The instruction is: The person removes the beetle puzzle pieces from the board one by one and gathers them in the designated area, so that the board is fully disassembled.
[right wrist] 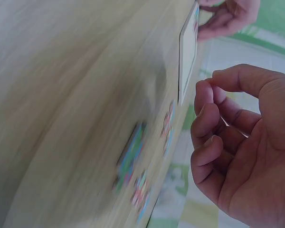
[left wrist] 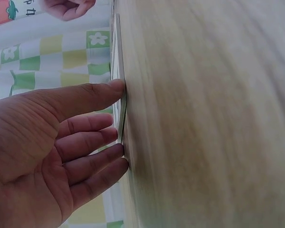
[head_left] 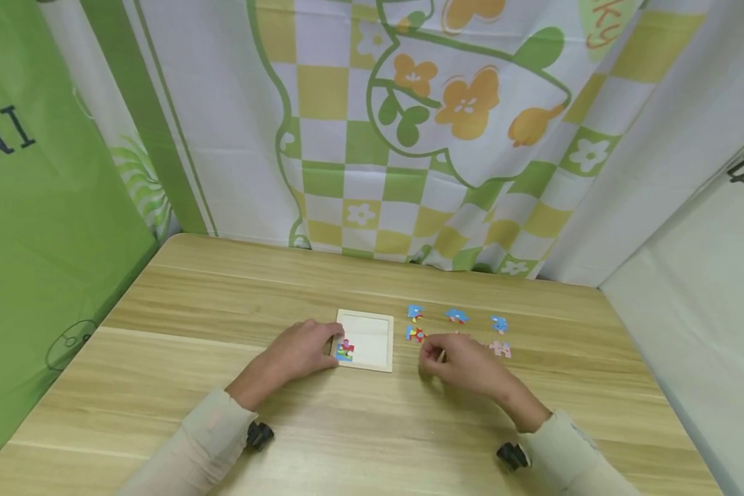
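Observation:
A square wooden puzzle tray (head_left: 378, 368) lies flat on the table, with a blue, green and red jigsaw piece (head_left: 344, 353) in its lower left corner. My left hand (head_left: 300, 351) rests at the tray's left side, thumb and fingertips touching its rim, fingers only slightly bent. To the right of the tray, my right hand (head_left: 465, 364) hovers low over the table. Its fingers are loosely curled and the thumb tip meets the index finger; I see nothing between them. Nearby, a blurred green and blue jigsaw piece (right wrist: 131, 156) lies on the table in the right wrist view.
Loose jigsaw pieces lie in rows right of the tray: a blue and yellow one (head_left: 415, 312), a blue and red one (head_left: 457, 315), a blue one (head_left: 499, 324), a red one (head_left: 416, 335) and a pink one (head_left: 501, 348). A patterned curtain (head_left: 322, 138) hangs behind the table.

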Demonstrator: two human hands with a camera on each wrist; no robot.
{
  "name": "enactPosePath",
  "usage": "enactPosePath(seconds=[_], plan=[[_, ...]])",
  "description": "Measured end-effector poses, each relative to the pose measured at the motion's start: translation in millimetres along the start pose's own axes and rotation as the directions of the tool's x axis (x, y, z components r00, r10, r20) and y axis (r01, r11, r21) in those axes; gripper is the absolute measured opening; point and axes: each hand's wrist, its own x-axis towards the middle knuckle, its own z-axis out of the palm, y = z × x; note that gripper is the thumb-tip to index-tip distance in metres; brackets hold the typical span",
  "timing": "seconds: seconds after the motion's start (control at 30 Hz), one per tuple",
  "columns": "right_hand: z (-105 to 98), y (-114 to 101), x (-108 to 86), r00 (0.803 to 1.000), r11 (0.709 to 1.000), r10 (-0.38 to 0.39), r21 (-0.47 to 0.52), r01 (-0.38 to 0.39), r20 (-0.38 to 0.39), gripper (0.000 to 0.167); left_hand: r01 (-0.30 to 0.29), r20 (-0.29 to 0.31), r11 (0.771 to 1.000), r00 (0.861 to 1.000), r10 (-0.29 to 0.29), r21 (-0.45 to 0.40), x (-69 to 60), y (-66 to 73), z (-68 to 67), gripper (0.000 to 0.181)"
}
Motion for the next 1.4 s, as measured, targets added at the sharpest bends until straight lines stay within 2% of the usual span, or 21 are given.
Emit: enactPosePath(seconds=[0.3,0.5,0.67,0.93,1.4], plan=[[25,-22,32.8,0.998,0.997,-0.069,-0.031,0.069,0.0,0.01,-0.051,-0.02,0.999,0.998,0.051,-0.006,1.6,-3.4,-0.7,0.028],[40,-34,50.1,0.997,0.996,-0.074,-0.057,0.074,-0.003,0.003,-0.071,-0.021,0.997,0.997,0.07,-0.01,1.8,-4.8,-1.5,0.028],[51,-41,60.8,0.998,0.994,-0.064,-0.085,0.063,-0.004,0.017,-0.048,-0.008,0.999,0.999,0.048,-0.024,1.2,-5.3,-1.5,0.03],[63,-49,67.8,0.997,0.976,-0.069,-0.207,0.062,-0.028,0.028,-0.021,-0.001,0.999,1.0,0.021,-0.025,0.4,-5.1,-1.7,0.032],[66,-54,69.5,0.998,0.968,-0.056,-0.247,0.05,-0.018,0.026,-0.046,-0.013,0.999,0.999,0.045,-0.024,0.8,-5.1,-1.2,0.028]])
